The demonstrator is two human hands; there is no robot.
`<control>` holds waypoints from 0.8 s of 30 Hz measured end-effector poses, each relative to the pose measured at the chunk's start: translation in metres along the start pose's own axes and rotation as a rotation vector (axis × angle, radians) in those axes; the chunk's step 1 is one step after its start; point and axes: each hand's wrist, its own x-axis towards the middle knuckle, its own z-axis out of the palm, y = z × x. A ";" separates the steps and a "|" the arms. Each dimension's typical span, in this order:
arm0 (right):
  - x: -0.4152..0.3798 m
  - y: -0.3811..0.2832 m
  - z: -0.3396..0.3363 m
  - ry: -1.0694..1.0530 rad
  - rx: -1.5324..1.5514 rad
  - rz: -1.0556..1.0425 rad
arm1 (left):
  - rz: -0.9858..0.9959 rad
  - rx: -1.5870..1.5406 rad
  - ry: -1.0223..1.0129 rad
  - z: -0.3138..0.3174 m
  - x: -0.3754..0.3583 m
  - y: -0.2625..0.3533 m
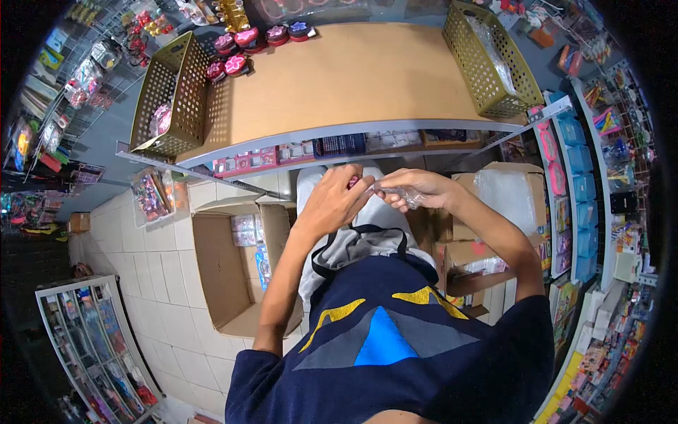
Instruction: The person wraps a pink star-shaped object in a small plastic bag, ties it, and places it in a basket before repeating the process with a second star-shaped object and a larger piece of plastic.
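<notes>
Above my lap, my left hand (337, 198) is closed around a small pink and dark item (353, 181), mostly hidden by the fingers. Close beside it, my right hand (424, 187) pinches a crumpled clear plastic wrapper (404, 196); the wrapper reaches toward the left fingertips. In front of both hands is a tan shelf top (353, 78). Several small round items with flower-shaped tops (235, 63), in pink, red and purple-blue, stand in a group at its back left.
An olive perforated basket (189, 106) stands at the shelf's left end, another olive basket (470, 67) at the right. An open cardboard box (212, 283) lies left of my legs, another carton (459, 251) to the right. Goods racks (106, 332) flank the tiled floor (166, 272).
</notes>
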 end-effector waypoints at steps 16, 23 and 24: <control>-0.001 0.062 0.009 -0.240 0.559 -0.151 | 0.004 -0.142 0.038 0.010 0.001 0.006; -0.015 0.040 0.010 0.495 -0.187 -0.429 | -0.606 -0.682 -0.060 0.011 -0.017 0.001; -0.018 0.037 0.020 0.649 -0.516 -0.608 | -0.655 -0.749 -0.102 0.010 -0.019 -0.002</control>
